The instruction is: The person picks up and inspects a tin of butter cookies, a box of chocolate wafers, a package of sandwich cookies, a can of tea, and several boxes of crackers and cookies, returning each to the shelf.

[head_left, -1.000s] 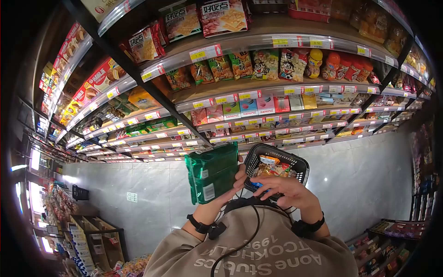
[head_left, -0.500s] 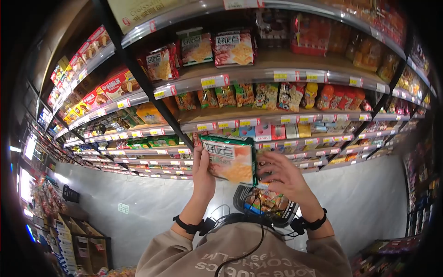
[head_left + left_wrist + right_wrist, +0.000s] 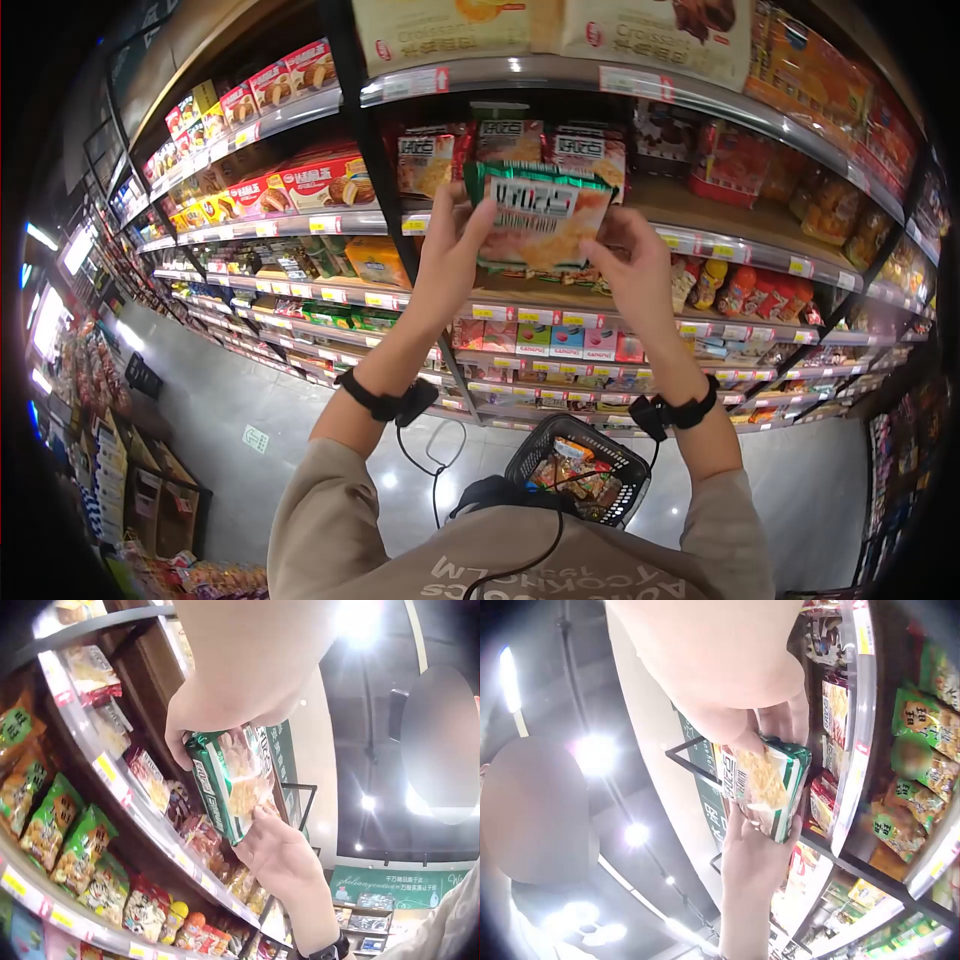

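Observation:
Both hands hold a green-edged cracker packet (image 3: 545, 222) upright before the shelf, its printed front toward the head camera. My left hand (image 3: 452, 245) pinches its left side, thumb on the front. At the other side, my right hand (image 3: 632, 265) grips the edge with thumb and fingers. In the left wrist view the packet (image 3: 238, 780) lies between the left hand (image 3: 214, 705) and the right hand (image 3: 281, 855). The right wrist view shows the packet (image 3: 761, 784) from the other side. Similar packets (image 3: 590, 150) stand on the shelf behind it.
A black basket (image 3: 625, 470) with several snack packets sits low, in front of the body. The shelf edge (image 3: 760, 255) runs below the packets' level, with a dark upright post (image 3: 375, 165) to the left. Croissant bags (image 3: 655, 35) fill the shelf above. Cables hang from the wrists.
Both hands have risen with the packet from near the basket to the shelf. The packet's printed side has turned toward the head camera, and the right hand has taken hold of its right edge.

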Tool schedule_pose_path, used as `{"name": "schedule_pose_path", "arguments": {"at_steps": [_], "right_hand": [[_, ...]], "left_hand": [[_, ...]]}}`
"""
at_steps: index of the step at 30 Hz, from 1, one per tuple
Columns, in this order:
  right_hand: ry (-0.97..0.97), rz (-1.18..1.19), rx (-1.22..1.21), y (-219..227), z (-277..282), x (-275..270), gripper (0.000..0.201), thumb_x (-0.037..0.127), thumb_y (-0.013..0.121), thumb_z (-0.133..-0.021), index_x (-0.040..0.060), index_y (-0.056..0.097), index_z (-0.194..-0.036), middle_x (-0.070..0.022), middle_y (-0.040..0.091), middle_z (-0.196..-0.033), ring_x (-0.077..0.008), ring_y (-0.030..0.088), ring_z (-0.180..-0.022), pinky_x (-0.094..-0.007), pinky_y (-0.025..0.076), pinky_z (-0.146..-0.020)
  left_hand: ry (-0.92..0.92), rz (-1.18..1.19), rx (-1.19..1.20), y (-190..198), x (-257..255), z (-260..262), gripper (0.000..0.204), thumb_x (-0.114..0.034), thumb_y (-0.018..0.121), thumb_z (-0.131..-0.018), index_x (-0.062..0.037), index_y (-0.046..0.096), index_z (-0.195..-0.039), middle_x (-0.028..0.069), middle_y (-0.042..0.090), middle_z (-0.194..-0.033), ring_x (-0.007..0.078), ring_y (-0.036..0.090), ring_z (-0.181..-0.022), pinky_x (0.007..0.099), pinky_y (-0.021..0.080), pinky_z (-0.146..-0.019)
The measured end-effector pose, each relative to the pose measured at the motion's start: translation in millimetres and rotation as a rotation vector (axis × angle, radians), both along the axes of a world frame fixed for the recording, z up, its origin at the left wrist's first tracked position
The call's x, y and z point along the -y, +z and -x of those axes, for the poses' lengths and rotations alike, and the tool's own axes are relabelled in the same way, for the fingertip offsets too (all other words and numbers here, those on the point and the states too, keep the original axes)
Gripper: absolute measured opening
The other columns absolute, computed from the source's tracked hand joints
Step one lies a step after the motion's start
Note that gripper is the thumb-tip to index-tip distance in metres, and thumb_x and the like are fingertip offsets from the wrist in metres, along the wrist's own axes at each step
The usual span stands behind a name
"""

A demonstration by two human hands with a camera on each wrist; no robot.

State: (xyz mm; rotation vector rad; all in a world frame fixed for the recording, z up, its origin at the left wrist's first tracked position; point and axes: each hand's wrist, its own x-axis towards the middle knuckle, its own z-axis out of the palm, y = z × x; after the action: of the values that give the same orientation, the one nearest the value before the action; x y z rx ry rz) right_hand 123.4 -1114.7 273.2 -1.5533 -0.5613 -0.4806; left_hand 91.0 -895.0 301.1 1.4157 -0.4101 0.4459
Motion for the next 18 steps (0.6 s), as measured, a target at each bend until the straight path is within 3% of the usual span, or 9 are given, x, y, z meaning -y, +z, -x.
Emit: {"name": "schedule_pose_path", "arguments": {"at_steps": [3,4,6,9,10,13,16,18], "right_hand": [[0.037,0.016,0.007,28,-35,-26,0.030,0.002,0.074,-0.086,0.0012,0.064,-0.114,-0.0023,0.067,-0.095,-0.0098,0.064,-0.088,-0.0264,0.053,-0.074],[-0.027,0.021,0.152,30,-53,-37,0.029,0.002,0.074,-0.086,0.0009,0.065,-0.113,-0.0022,0.068,-0.091,-0.0099,0.064,-0.082,-0.0265,0.052,-0.072],[-0.040,0.016,0.208,36,-87,-56,0.028,0.001,0.073,-0.085,0.0006,0.065,-0.112,-0.0028,0.068,-0.090,-0.0099,0.064,-0.080,-0.0261,0.052,-0.072],[-0.057,0.004,0.140,33,-110,-75,0.028,-0.001,0.073,-0.085,-0.0013,0.064,-0.112,-0.0042,0.068,-0.089,-0.0110,0.064,-0.078,-0.0254,0.052,-0.072],[-0.072,-0.001,0.136,28,-121,-82,0.028,-0.002,0.072,-0.085,-0.0018,0.064,-0.112,-0.0046,0.068,-0.089,-0.0112,0.064,-0.078,-0.0256,0.053,-0.072],[-0.124,0.059,0.131,30,-141,-89,0.031,-0.004,0.071,-0.085,-0.0035,0.063,-0.115,-0.0064,0.069,-0.090,-0.0119,0.064,-0.079,-0.0261,0.053,-0.071],[-0.205,0.124,0.147,28,-148,-89,0.035,-0.001,0.073,-0.084,-0.0040,0.063,-0.117,-0.0083,0.070,-0.089,-0.0132,0.065,-0.075,-0.0273,0.054,-0.070],[-0.260,0.193,0.079,24,-151,-85,0.035,0.000,0.074,-0.085,-0.0041,0.064,-0.118,-0.0066,0.070,-0.091,-0.0107,0.064,-0.077,-0.0255,0.052,-0.068]], "left_hand": [[0.199,-0.115,0.192,8,-30,-59,0.023,-0.023,0.057,-0.104,-0.0049,0.051,-0.117,0.0067,0.057,-0.108,0.0108,0.062,-0.092,0.0251,0.052,-0.080],[0.301,-0.182,0.247,5,-45,-86,0.027,-0.024,0.059,-0.103,-0.0033,0.052,-0.119,0.0082,0.055,-0.110,0.0135,0.063,-0.092,0.0258,0.053,-0.077],[0.453,-0.280,0.325,23,-51,-92,0.032,-0.025,0.061,-0.101,0.0015,0.057,-0.118,0.0111,0.048,-0.110,0.0181,0.058,-0.093,0.0285,0.053,-0.079],[0.448,-0.318,0.369,7,-77,-146,0.031,-0.023,0.059,-0.102,0.0026,0.057,-0.119,0.0120,0.047,-0.111,0.0189,0.055,-0.095,0.0297,0.052,-0.082],[0.331,-0.218,0.291,8,-74,-147,0.030,-0.022,0.056,-0.103,0.0033,0.058,-0.118,0.0128,0.047,-0.110,0.0204,0.056,-0.094,0.0317,0.051,-0.082],[0.442,-0.410,0.411,-2,-89,-179,0.028,-0.020,0.055,-0.102,0.0048,0.059,-0.115,0.0196,0.052,-0.107,0.0344,0.057,-0.094,0.0418,0.048,-0.080],[0.395,-0.473,0.334,-11,-96,-196,0.029,-0.021,0.058,-0.099,0.0057,0.062,-0.111,0.0235,0.059,-0.106,0.0401,0.060,-0.095,0.0431,0.049,-0.079],[0.397,-0.450,0.337,-9,-98,-196,0.027,-0.019,0.062,-0.098,0.0070,0.065,-0.106,0.0178,0.063,-0.094,0.0229,0.058,-0.083,0.0341,0.047,-0.073]]}}
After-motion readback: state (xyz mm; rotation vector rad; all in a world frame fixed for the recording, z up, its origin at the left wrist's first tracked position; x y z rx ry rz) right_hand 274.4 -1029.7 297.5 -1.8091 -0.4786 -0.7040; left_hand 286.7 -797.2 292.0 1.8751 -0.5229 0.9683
